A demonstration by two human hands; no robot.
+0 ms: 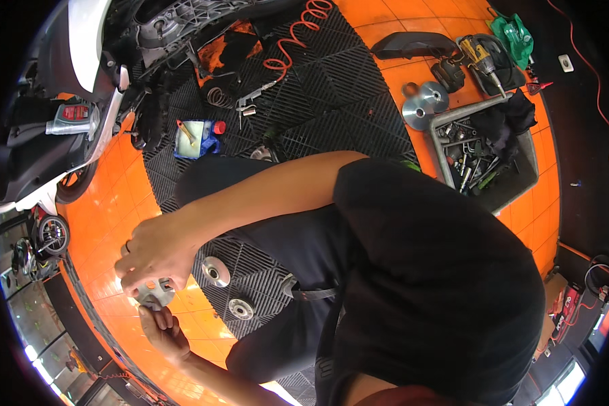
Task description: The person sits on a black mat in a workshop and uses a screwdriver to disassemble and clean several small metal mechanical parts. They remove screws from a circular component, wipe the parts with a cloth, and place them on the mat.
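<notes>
A grey metal plate with holes in it (157,295), like a part of a scooter's drive pulley, is held up between both hands on the left. From above, my right hand (159,252), with a dark ring on one finger, closes its fingers on the plate's upper edge. My left hand (164,333) pinches the lower edge between thumb and curled fingers. Part of the plate is hidden by the fingers. Close by on the black ribbed mat (331,101) lie a shiny flanged metal disc (216,271) and a smaller round metal part (241,309).
A white scooter (84,47) stands at the upper left, a bottle (73,120) on it. A blue container (199,139), air gun (254,100) and red coiled hose (294,40) lie ahead. At right are a tool tray (443,152), metal discs (418,113) and a yellow power tool (479,57).
</notes>
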